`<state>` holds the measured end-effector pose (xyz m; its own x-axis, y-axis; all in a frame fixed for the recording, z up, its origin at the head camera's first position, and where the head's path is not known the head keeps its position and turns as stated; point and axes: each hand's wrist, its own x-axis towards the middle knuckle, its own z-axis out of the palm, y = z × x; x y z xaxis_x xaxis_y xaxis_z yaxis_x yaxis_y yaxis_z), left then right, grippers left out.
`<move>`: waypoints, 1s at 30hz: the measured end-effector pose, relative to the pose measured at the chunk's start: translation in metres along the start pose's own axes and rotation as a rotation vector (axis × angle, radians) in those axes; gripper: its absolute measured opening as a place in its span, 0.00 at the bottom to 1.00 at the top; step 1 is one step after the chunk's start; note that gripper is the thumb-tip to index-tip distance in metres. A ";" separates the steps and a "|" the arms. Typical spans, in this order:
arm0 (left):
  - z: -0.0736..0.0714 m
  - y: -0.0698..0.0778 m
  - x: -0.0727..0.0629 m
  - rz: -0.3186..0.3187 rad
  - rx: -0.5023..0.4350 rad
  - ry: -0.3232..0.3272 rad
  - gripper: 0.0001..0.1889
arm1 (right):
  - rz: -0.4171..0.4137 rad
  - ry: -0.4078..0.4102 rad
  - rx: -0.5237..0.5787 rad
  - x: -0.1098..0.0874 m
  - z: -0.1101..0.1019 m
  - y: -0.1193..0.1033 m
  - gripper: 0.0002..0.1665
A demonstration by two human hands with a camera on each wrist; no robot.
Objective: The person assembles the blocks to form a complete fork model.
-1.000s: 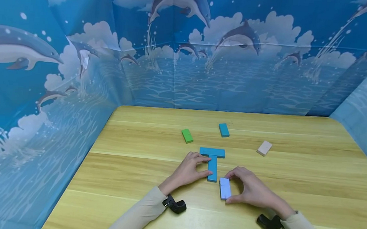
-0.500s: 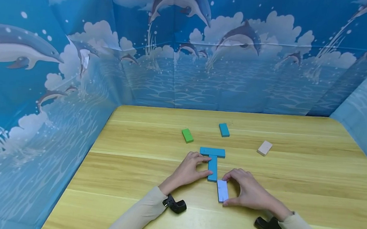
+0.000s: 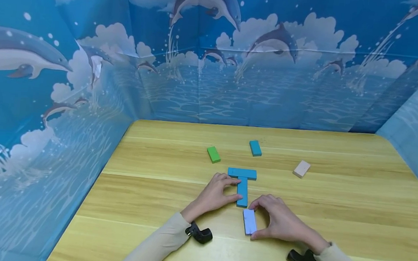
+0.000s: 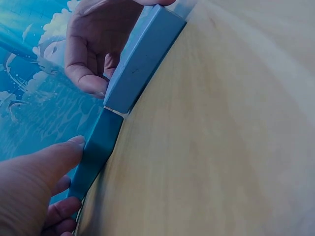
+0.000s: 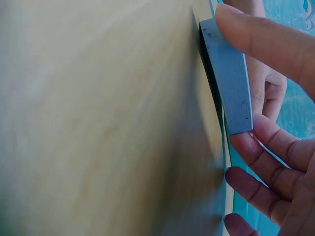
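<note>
Two long blue blocks form a T on the table: a crosswise blue block point(image 3: 241, 174) and a lengthwise blue block point(image 3: 242, 191) below it. My left hand point(image 3: 216, 192) holds the lengthwise block, thumb and index fingertip at its left long side. My right hand point(image 3: 277, 219) pinches a pale lilac-blue block point(image 3: 249, 222) by its two short ends, thumb at the near end and fingers at the far end. That block is close over the table, just below the foot of the T. In the left wrist view, its corner is right at the end of the lengthwise block.
A small green block point(image 3: 213, 154), a small blue block point(image 3: 255, 148) and a pale pinkish block point(image 3: 301, 169) lie farther back on the wooden table point(image 3: 355, 201). A blue dolphin-print cloth point(image 3: 219, 94) stands behind and at the sides.
My right hand has moved left and toward the person with the pale lilac-blue block, bringing it below the foot of the T. The left hand and the other blocks stay in place.
</note>
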<state>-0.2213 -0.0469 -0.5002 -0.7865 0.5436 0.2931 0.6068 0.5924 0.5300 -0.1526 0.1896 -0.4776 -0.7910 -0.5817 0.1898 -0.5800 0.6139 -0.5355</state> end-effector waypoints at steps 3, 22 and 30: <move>0.000 0.000 0.000 0.001 0.001 0.002 0.27 | -0.003 0.003 -0.005 0.001 0.001 -0.002 0.39; 0.001 -0.001 0.000 0.012 -0.010 0.009 0.26 | 0.011 -0.009 -0.043 0.008 0.006 -0.010 0.40; 0.000 0.000 0.001 0.014 -0.010 0.007 0.26 | 0.036 -0.019 -0.047 0.009 0.008 -0.011 0.40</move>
<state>-0.2219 -0.0466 -0.5003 -0.7787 0.5475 0.3063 0.6167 0.5786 0.5338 -0.1518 0.1732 -0.4762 -0.8077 -0.5688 0.1553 -0.5604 0.6584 -0.5025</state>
